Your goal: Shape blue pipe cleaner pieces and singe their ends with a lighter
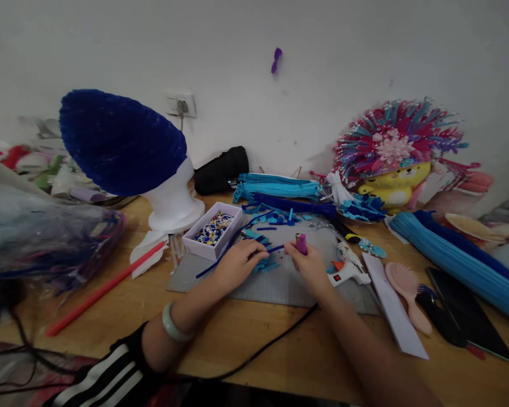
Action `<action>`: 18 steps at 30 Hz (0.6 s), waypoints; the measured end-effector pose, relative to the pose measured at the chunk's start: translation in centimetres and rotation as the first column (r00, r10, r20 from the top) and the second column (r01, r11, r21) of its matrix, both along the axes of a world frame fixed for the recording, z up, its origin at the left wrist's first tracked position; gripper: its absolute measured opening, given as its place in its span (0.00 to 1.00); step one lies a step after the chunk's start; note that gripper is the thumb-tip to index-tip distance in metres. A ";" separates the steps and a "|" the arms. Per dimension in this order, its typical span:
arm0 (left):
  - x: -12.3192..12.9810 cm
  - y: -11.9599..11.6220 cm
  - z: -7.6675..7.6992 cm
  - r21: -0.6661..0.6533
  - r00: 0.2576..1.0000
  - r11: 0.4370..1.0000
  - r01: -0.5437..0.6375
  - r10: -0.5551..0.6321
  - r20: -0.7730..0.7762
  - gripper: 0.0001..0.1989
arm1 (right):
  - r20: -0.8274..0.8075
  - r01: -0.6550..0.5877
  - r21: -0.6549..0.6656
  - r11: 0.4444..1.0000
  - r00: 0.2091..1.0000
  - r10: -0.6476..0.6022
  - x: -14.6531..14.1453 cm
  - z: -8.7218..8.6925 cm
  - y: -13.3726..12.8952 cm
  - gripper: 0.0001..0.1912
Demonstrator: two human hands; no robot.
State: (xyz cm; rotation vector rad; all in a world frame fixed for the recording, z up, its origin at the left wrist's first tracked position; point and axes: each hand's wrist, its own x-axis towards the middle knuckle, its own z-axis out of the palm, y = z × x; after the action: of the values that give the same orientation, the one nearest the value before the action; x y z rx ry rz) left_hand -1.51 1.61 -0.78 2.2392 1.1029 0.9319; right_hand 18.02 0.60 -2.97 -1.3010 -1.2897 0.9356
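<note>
Over a grey mat (280, 289), my left hand (241, 261) pinches one end of a short dark blue pipe cleaner (276, 248). My right hand (307, 265) is closed around a purple lighter (301, 243), held upright; its fingertips are close to the pipe cleaner's other end, and I cannot tell whether they touch it. No flame shows. Light blue cut pieces (268, 264) lie just beneath my left hand. Beside that hand stands a white box (201, 247) of mixed beads. A white glue gun (348, 273) rests right of my right hand.
A white foam head (169, 198) wears a large blue headpiece (119, 141) at the left. Bundles of light blue pipe cleaners (275, 186) lie along the wall. A red stick (106, 288), a pink hairbrush (407, 288) and a black cable (271, 343) lie on the wooden table.
</note>
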 end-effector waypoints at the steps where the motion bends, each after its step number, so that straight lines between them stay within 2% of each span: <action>1: 0.1 0.0 0.0 0.003 1.000 1.000 0.005 -0.005 -0.008 0.08 | -0.029 0.006 -0.014 1.000 1.000 -0.006 0.0 0.0 0.0 0.17; 4: 0.1 -0.1 0.1 -0.001 1.000 1.000 -0.002 0.002 -0.025 0.09 | -0.103 -0.008 -0.071 0.997 0.995 0.001 -0.3 0.3 -0.1 0.18; 9: 0.0 -0.1 0.3 -0.009 0.995 0.995 -0.103 0.103 0.009 0.11 | -0.286 -0.101 -0.227 0.969 0.958 0.033 -0.8 1.5 -0.7 0.22; 13: 0.1 -0.1 0.3 -0.011 0.989 0.990 -0.143 0.143 0.044 0.12 | -0.402 -0.232 -0.370 0.899 0.913 0.070 -0.5 1.2 -0.5 0.27; 18: 0.2 -0.3 0.3 -0.026 0.988 0.989 -0.144 0.145 0.055 0.12 | -0.391 -0.289 -0.505 0.813 0.917 0.084 -0.3 0.3 0.1 0.31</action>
State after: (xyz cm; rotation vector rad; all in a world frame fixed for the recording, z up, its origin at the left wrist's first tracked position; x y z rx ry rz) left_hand -1.30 1.30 -0.43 2.1241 1.2569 1.0299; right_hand 17.73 0.70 -2.71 -1.3589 -0.8972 1.7018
